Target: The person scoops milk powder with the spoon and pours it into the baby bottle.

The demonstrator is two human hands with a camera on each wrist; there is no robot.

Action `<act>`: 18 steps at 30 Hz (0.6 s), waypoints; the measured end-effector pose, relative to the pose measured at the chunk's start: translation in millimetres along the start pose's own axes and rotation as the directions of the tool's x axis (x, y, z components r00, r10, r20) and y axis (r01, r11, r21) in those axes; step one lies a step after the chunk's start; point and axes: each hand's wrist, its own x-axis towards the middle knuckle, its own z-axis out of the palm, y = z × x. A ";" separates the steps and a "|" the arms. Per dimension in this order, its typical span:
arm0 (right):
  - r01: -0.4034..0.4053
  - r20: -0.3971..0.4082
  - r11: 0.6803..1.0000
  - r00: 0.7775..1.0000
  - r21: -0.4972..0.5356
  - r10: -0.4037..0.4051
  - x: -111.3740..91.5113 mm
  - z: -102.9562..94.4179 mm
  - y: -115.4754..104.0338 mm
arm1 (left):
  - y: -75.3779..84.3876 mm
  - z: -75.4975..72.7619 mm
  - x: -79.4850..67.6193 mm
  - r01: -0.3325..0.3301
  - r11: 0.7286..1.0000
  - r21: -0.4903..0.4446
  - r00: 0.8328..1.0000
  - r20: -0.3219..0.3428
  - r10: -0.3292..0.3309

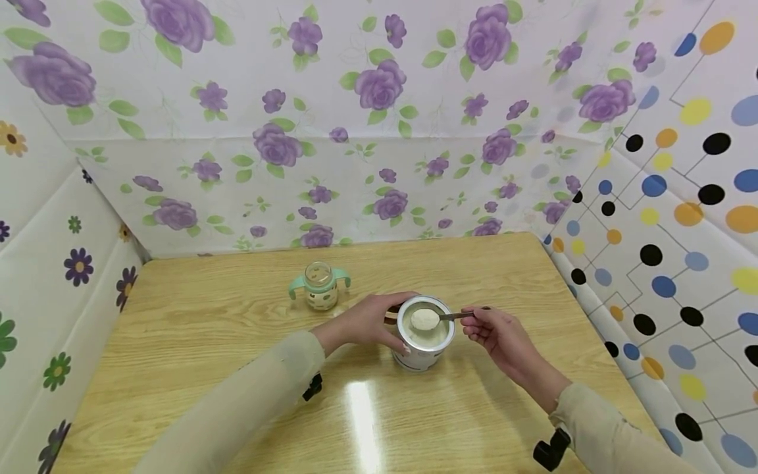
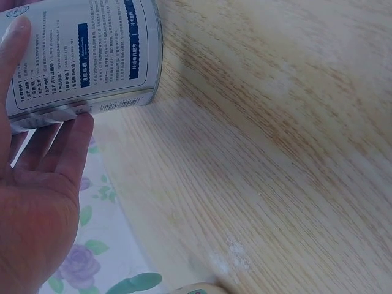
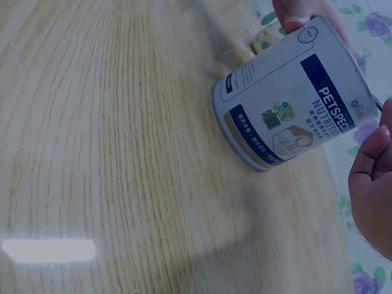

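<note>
My left hand grips the side of a white milk powder tin, thumb toward the front and fingers round the far side. Pale powder lies inside the open-topped tin. Between thumb and fingers, my right hand pinches the dark handle of a spoon. Its bowl, heaped with powder, is over the tin's mouth. Blue bands and printed lettering show on the tin in the right wrist view, where the spoon is mostly hidden. In the left wrist view, fingertips press near the tin's bottom edge.
A baby bottle with mint-green handles stands uncapped behind and left of the tin. White powder is scattered on the wooden table near it. Flowered sheeting rises behind, and a dotted sheet borders the right side.
</note>
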 end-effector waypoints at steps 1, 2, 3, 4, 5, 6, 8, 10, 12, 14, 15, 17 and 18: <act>-0.003 -0.003 1.000 1.000 0.002 0.003 -0.2 0.4 0.1 | 0.1 0.2 -0.1 -0.001 1.000 -0.002 1.000 0.001 0.001; -0.010 -0.006 1.000 1.000 0.007 0.010 -0.3 0.9 0.1 | 0.0 0.2 -0.1 -0.001 1.000 -0.004 1.000 0.001 0.001; -0.016 -0.011 1.000 1.000 0.014 0.016 -0.3 1.2 0.2 | -0.1 0.4 -0.2 0.000 1.000 -0.003 1.000 0.001 0.000; -0.024 -0.016 0.999 1.000 0.021 0.024 -0.1 1.5 -0.1 | 0.0 0.2 -0.2 0.000 1.000 -0.002 1.000 -0.001 0.000; -0.033 -0.024 0.999 0.999 0.032 0.033 0.2 1.9 -0.4 | 0.1 0.2 -0.2 -0.001 1.000 -0.004 1.000 -0.001 0.001; -0.042 -0.032 0.998 0.999 0.044 0.044 0.4 2.2 -0.7 | 0.3 0.2 -0.3 -0.002 1.000 -0.006 1.000 -0.002 0.002; -0.061 -0.049 0.996 0.997 0.072 0.065 0.9 2.7 -1.4 | 0.6 0.1 -0.4 -0.002 1.000 -0.005 1.000 -0.004 0.002; -0.076 -0.061 0.993 0.995 0.086 0.081 1.4 3.2 -2.1 | 0.8 -0.1 -0.7 -0.003 1.000 -0.008 1.000 -0.002 0.003; -0.083 -0.067 0.993 0.994 0.088 0.089 2.0 3.6 -2.7 | 1.0 -0.1 -1.0 -0.005 1.000 -0.012 1.000 -0.002 0.004; -0.085 -0.071 0.993 0.993 0.082 0.091 2.4 4.1 -3.3 | 1.0 -0.3 -1.1 -0.006 1.000 -0.014 1.000 0.000 0.006; -0.085 -0.072 0.993 0.993 0.078 0.091 2.6 4.3 -3.5 | 0.9 -0.2 -1.0 -0.008 1.000 -0.016 1.000 0.000 0.008; -0.085 -0.075 0.994 0.993 0.073 0.090 2.9 4.7 -3.9 | 0.6 0.0 -0.8 -0.010 1.000 -0.016 1.000 0.000 0.010; -0.085 -0.077 0.994 0.993 0.072 0.090 2.9 4.8 -4.0 | 0.6 0.1 -0.7 -0.011 1.000 -0.017 1.000 -0.001 0.011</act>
